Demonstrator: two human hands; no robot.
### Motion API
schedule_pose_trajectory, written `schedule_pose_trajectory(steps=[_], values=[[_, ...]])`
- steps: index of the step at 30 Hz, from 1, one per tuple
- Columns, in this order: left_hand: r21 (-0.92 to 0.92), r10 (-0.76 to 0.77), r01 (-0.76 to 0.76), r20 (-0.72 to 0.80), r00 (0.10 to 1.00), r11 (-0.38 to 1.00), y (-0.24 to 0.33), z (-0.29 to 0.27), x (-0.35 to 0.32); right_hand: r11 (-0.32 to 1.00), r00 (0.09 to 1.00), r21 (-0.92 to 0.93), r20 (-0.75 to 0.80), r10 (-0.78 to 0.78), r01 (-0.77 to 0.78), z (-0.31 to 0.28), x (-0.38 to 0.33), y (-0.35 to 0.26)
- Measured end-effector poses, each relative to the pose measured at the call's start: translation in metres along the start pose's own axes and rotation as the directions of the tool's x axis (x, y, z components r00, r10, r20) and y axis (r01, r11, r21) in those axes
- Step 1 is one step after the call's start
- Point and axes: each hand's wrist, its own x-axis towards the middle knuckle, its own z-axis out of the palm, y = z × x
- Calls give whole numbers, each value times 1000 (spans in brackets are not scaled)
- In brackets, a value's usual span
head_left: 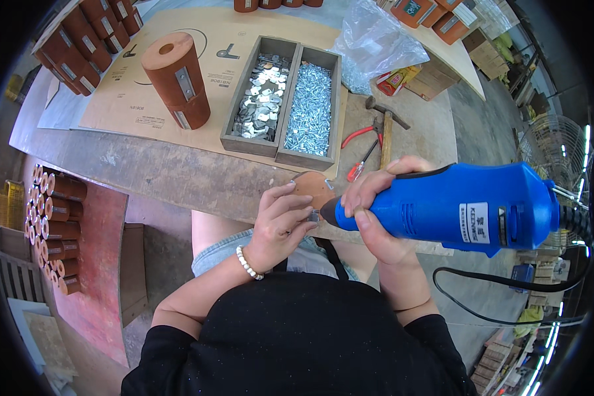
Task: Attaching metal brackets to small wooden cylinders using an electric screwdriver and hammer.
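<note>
My right hand point(376, 211) grips a blue electric screwdriver point(468, 208) with a black cord, its tip pointing left. My left hand point(280, 224) holds a brown cylinder point(312, 188) at the bench edge and pinches a small metal piece point(313, 215) against it, right at the tool's tip. Most of that cylinder is hidden behind my fingers. A white bead bracelet point(247, 263) sits on my left wrist.
A wooden two-compartment tray point(280, 150) holds metal plates point(264, 99) on the left and screws point(310, 109) on the right. A large brown cylinder point(177, 79) stands on cardboard. Hammer point(385, 129), red pliers point(362, 134) and a small screwdriver point(362, 165) lie nearby. Stacked brown cylinders point(53, 224) sit at lower left.
</note>
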Motion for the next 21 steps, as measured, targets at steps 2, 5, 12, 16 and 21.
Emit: schedule_pose_trajectory(steps=[2,5,12,16,21], values=[[-1,0,0,-2,1000,1000,0,0,0,1000,999,-25,39,-8,9,0,1,-1],[3,-1,1,-2,1000,1000,-1,1,-1,995,998,-100,69,4,3,-1,1,-1],[-1,-1,1,-15,1000,1000,0,1,-1,999,999,-43,30,17,-15,6,3,4],[-12,-6,6,-12,1000,1000,-1,0,-1,999,998,-32,60,26,-25,5,5,2],[-18,-15,15,-7,1000,1000,0,-2,1,993,988,-112,150,-23,40,-1,5,5]])
